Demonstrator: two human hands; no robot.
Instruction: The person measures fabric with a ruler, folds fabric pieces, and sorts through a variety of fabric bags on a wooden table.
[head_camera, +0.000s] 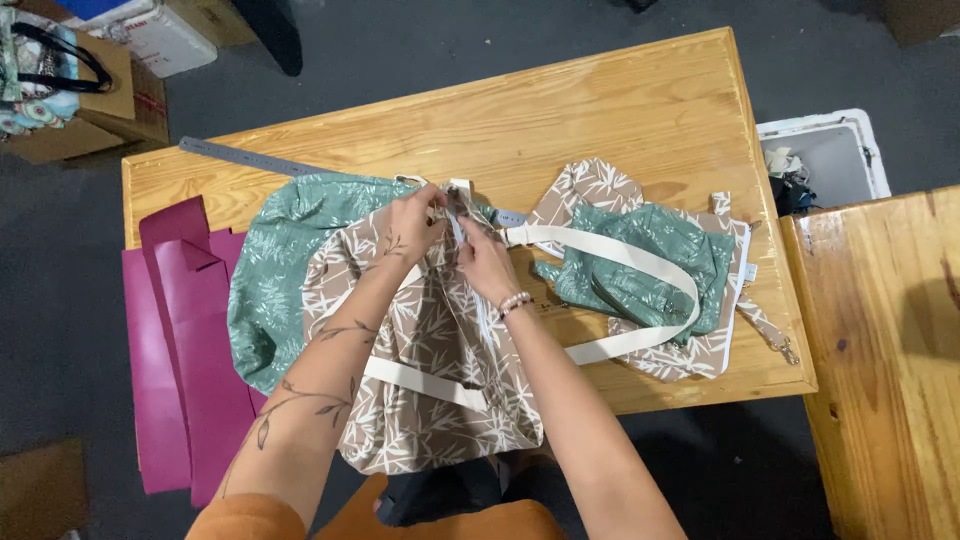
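A: What are the 2 hands doing right now?

B: Both are pinching at the top edge of the brown leaf-print bag (430, 370). The left hand (415, 222) is gripping the fabric at the opening, fingers closed on it, and the right hand (483, 262) is clenching just beside it, on what looks like the white zipper (484, 322) line. The fingertips are bunched together, so I can't say for sure whether it is the zipper pull or only cloth between them.

A: So which step is this?

B: I'm judging it as working the zipper end at the bag's mouth. The next move is calling for 1 hand bracing the fabric taut while the other is drawing along the zipper, toward the body.

A: And where is the bag lying from the grip?

B: It is spreading below the 2 hands, hanging over the near edge of the wooden table (600, 100). The green lining (275, 270) is lying left of the grip, the cream strap (640, 265) is running off to the right, and a metal ruler (250, 158) is sitting beyond it.
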